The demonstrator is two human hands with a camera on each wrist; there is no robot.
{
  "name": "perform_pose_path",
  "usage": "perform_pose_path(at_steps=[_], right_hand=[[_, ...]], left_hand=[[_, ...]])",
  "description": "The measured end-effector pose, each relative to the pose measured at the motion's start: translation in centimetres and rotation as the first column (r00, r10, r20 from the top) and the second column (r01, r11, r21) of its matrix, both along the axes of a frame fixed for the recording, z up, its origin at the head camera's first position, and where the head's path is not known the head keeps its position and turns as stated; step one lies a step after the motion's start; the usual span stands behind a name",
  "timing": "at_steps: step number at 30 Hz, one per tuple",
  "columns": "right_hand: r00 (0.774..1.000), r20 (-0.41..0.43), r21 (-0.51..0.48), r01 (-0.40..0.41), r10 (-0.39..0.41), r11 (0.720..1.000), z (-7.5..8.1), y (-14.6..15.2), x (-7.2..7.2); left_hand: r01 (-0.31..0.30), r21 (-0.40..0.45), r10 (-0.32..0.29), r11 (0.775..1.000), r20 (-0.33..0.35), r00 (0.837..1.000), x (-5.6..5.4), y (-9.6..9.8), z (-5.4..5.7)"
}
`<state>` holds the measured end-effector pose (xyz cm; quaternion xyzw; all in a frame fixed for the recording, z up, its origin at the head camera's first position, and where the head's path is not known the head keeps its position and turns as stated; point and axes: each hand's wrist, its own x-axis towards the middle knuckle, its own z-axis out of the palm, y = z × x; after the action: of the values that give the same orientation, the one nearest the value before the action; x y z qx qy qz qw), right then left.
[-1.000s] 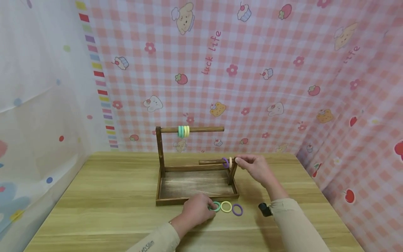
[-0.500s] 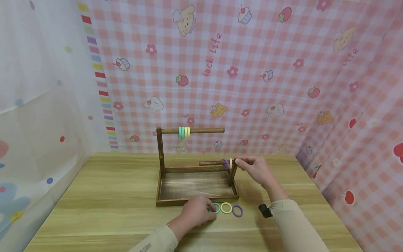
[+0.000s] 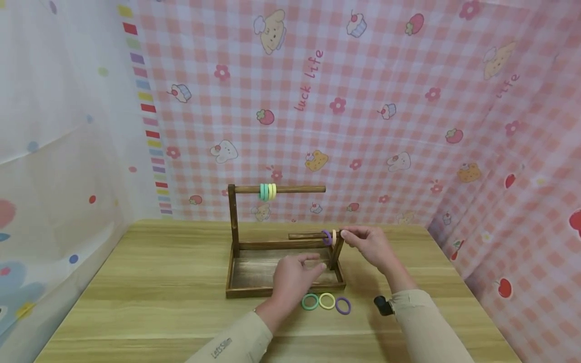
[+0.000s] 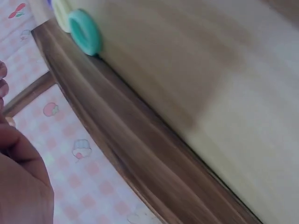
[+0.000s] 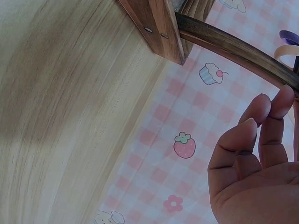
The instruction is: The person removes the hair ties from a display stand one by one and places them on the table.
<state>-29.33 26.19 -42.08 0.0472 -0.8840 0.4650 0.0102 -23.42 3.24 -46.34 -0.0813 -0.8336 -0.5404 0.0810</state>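
Note:
My left hand (image 3: 292,277) is over the wooden tray base, fingers extended towards the short post, nothing visible between them. My right hand (image 3: 369,244) holds the top of the short post (image 3: 337,252) of the wooden stand, thumb and fingertips at its end. From this post a lower rod (image 3: 301,236) points left, bearing a purple ring (image 3: 326,238) and a peach ring (image 3: 334,237). On the table before the tray lie a green ring (image 3: 310,302), a yellow ring (image 3: 327,301) and a purple ring (image 3: 343,305). The left wrist view shows the green ring (image 4: 85,32) beside the tray's edge.
A tall post (image 3: 233,219) at the tray's left end carries an upper rod (image 3: 299,189) with green and yellow rings (image 3: 268,191) on it. A black device (image 3: 383,305) sits at the right cuff. Patterned cloth (image 3: 354,126) hangs behind the wooden table (image 3: 154,292).
My left hand has left the green ring and moved forward over the tray. The green ring stays on the table. My right hand keeps its place at the short post.

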Motion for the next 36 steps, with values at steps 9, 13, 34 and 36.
perform_pose_path(at_steps=[9, 13, 34, 36], right_hand=[[1.0, 0.008, -0.013, 0.016, -0.016, 1.0, -0.2, 0.2, 0.0], [1.0, 0.008, -0.013, 0.012, -0.011, 1.0, -0.2, 0.4, 0.0], [1.0, 0.008, -0.029, 0.003, -0.003, 1.0, -0.3, 0.1, -0.2], [1.0, 0.003, -0.027, 0.008, -0.008, 1.0, -0.3, 0.2, -0.2]], left_hand=[[-0.158, 0.025, 0.158, 0.987, -0.005, 0.987, -1.4, 3.3, 0.8], [-0.183, 0.031, 0.183, 0.983, -0.017, 0.983, -1.8, 4.0, 0.6], [-0.259, 0.019, 0.259, 0.966, -0.133, 0.957, -3.1, 5.2, 0.3], [-0.264, 0.021, 0.265, 0.964, -0.139, 0.954, -3.2, 5.2, 0.2]])
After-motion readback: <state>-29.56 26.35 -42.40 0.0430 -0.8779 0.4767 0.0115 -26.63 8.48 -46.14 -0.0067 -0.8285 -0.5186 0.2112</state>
